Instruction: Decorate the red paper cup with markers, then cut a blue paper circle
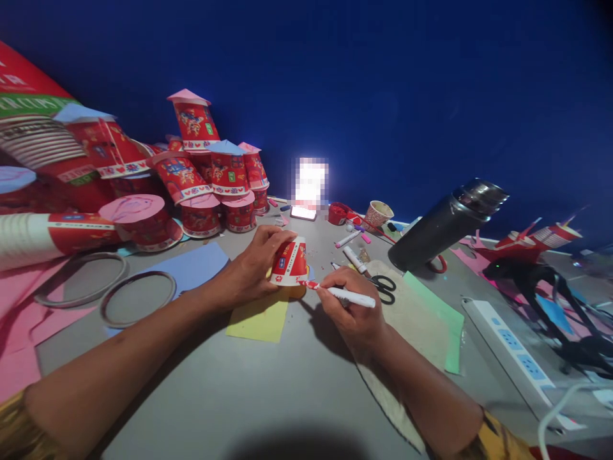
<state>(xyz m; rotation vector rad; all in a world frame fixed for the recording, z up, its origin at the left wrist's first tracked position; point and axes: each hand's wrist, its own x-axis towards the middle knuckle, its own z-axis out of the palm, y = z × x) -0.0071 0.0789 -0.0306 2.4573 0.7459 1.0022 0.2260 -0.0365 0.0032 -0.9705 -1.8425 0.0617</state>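
My left hand [261, 259] is closed round a red paper cup [293, 260] with a white band along its lower edge. In my right hand [352, 303] is a white marker [353, 298], its red tip end at the cup's white band. Whether the tip touches the band is too small to tell. Beneath the cup, a yellow paper sheet [258, 322] lies on the grey table [249, 390]. Black-handled scissors [384, 289] rest on a beige cloth [421, 319] beyond my right hand.
Stacked red cups with paper tops [194, 124] crowd the left, near two tape rings [138, 300]. A lit phone [309, 188] stands at the back. Loose markers [354, 259], a tilted black flask [445, 223], green paper [433, 313] and a white power strip [514, 354] occupy the right.
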